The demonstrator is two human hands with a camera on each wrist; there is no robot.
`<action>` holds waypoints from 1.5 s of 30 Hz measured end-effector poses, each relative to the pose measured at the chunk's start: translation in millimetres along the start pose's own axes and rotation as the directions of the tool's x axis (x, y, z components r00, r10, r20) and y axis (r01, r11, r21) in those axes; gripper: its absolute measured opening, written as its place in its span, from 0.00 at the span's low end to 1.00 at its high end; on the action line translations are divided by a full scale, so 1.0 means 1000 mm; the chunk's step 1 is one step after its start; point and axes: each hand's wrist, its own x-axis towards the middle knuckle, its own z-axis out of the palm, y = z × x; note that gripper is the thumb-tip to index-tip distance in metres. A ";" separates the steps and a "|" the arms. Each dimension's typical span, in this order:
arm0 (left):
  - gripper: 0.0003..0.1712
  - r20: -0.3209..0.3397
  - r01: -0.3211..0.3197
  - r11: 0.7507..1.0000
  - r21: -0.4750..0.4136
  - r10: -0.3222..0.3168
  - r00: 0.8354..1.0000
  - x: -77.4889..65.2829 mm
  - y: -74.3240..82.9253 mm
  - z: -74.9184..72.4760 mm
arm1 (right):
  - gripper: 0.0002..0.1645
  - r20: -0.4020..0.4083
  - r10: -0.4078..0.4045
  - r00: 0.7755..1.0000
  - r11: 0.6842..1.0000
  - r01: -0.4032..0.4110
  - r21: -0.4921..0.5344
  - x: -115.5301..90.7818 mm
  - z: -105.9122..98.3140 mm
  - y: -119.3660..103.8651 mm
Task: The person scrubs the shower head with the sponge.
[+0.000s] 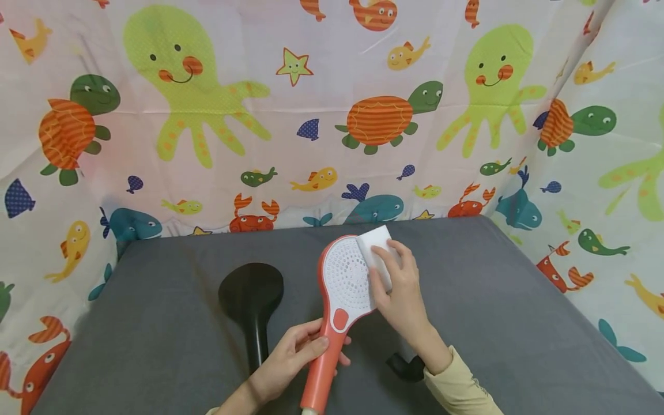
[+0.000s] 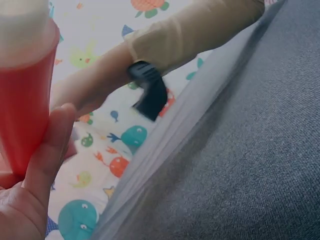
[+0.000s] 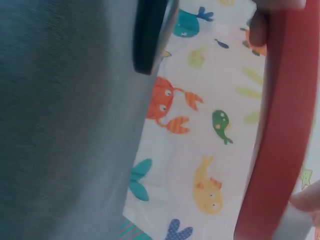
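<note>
An orange-red handheld shower head (image 1: 329, 334) with a white, dotted spray face is held tilted above the grey surface. My left hand (image 1: 295, 354) grips its handle; the left wrist view shows the thumb along the red handle (image 2: 25, 110). My right hand (image 1: 402, 288) pinches a white sponge block (image 1: 373, 245) against the right side of the spray face. Edge-on in the right wrist view are the red rim (image 3: 292, 120) and a corner of the sponge (image 3: 292, 225). Part of the spray face is hidden behind the sponge and right fingers.
Left of the shower head is a black thing (image 1: 251, 294) with a rounded head and a narrow handle. A small black curved piece (image 1: 407, 368) sits by the right wrist. Grey cloth (image 1: 155, 323) covers the table; a sea-animal curtain (image 1: 311, 115) stands behind.
</note>
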 end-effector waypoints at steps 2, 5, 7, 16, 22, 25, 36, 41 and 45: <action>0.22 -0.024 -0.029 0.999 0.027 0.030 0.999 0.000 0.000 -0.001 | 0.24 0.027 -0.003 1.000 1.000 0.003 0.010 -0.008 -0.001 -0.002; 0.22 -0.041 -0.049 0.997 0.063 0.052 0.998 0.001 0.000 -0.003 | 0.24 0.084 -0.057 0.995 0.995 0.049 0.086 -0.020 0.000 -0.011; 0.21 -0.028 -0.041 0.997 0.061 0.043 0.999 0.001 -0.001 -0.003 | 0.23 0.114 -0.113 0.987 0.983 0.095 0.158 -0.024 0.001 -0.019; 0.23 0.095 0.081 0.997 -0.016 -0.079 0.992 0.002 -0.005 0.008 | 0.20 0.052 -0.212 0.976 0.972 0.205 0.114 0.003 0.000 -0.021; 0.24 0.030 0.082 0.996 -0.032 -0.081 0.996 0.002 -0.004 0.010 | 0.25 -0.041 -0.025 0.999 0.999 0.026 0.029 0.006 -0.008 0.004; 0.24 -0.004 0.029 0.999 -0.030 -0.029 1.000 0.001 -0.004 0.007 | 0.26 -0.042 -0.031 0.999 0.999 0.033 0.029 -0.008 -0.005 0.003; 0.25 -0.061 -0.029 0.989 -0.143 0.020 0.998 0.003 -0.005 -0.001 | 0.23 -0.001 -0.168 0.986 0.974 0.166 0.152 -0.027 0.003 -0.037; 0.25 -0.116 -0.084 0.975 -0.204 0.061 0.991 0.000 -0.001 -0.006 | 0.25 0.015 -0.272 0.962 0.954 0.267 0.134 -0.038 0.006 -0.053; 0.24 -0.162 -0.160 0.955 -0.249 0.122 0.979 -0.001 0.003 -0.010 | 0.24 0.039 -0.378 0.925 0.910 0.364 0.196 -0.050 0.005 -0.063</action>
